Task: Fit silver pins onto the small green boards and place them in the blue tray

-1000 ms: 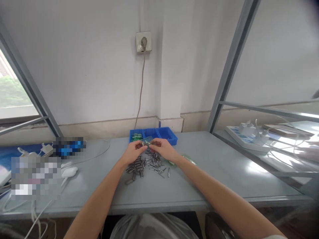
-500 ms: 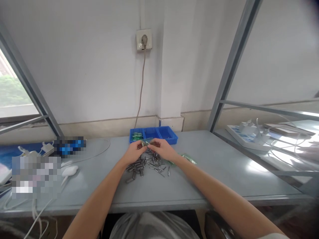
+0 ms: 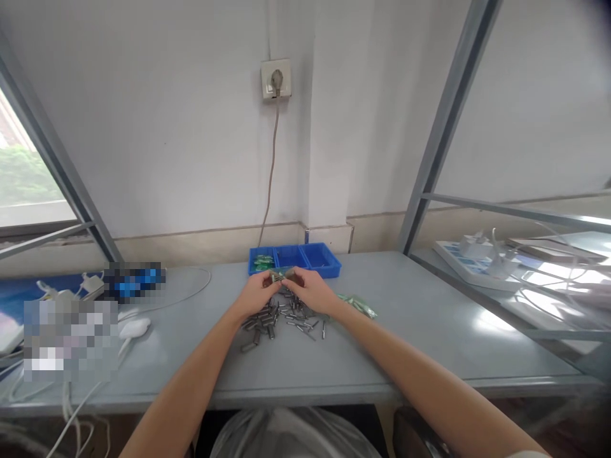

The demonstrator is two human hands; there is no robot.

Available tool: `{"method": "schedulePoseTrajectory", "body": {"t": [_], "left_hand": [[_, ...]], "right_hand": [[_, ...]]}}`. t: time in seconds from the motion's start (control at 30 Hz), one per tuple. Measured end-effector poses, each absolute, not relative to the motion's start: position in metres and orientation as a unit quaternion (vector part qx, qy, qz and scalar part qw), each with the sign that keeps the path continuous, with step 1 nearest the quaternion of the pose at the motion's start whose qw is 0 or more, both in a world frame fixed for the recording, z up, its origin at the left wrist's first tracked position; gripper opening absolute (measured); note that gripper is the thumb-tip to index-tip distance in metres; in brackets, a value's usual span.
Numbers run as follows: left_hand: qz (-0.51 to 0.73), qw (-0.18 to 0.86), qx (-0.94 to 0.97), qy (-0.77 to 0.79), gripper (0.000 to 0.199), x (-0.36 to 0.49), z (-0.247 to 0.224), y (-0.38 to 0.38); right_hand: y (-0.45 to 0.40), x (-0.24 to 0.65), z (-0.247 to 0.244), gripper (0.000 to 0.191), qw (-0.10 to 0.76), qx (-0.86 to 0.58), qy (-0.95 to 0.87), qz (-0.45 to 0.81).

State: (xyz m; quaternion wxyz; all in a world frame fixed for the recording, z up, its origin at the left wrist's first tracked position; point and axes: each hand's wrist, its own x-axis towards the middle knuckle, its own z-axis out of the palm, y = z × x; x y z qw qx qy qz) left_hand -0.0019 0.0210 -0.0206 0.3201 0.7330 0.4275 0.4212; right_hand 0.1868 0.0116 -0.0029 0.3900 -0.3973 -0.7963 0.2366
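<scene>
My left hand (image 3: 255, 294) and my right hand (image 3: 309, 290) meet over the grey table (image 3: 405, 343), fingertips pinching one small greenish part (image 3: 280, 276) between them. It is too small to make out in detail. Below the hands lies a scattered pile of several small grey metal cylinders (image 3: 277, 318). Just behind the hands stands a blue tray (image 3: 317, 257) with three compartments; the left compartment holds green pieces (image 3: 262, 261).
Several green pieces (image 3: 358, 304) lie on the table to the right of my right forearm. White chargers and cables (image 3: 128, 327) sit at the left. A metal frame post (image 3: 436, 137) separates a neighbouring bench with a power strip (image 3: 470, 257). A wall socket's cable (image 3: 272, 152) hangs behind the tray.
Both hands stay together on the small part, shifting only slightly. The green pieces at the right have become more visible as my right forearm moved a little.
</scene>
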Motion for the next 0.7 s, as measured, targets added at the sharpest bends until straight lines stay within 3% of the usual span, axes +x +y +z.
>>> {"method": "schedulePoseTrajectory", "body": {"t": [0.7], "left_hand": [[0.417,0.352,0.735,0.402,0.03,-0.003,-0.006,0.014]], "right_hand": [[0.01,0.188,-0.001,0.029,0.401,-0.368,-0.788,0.288]]}}
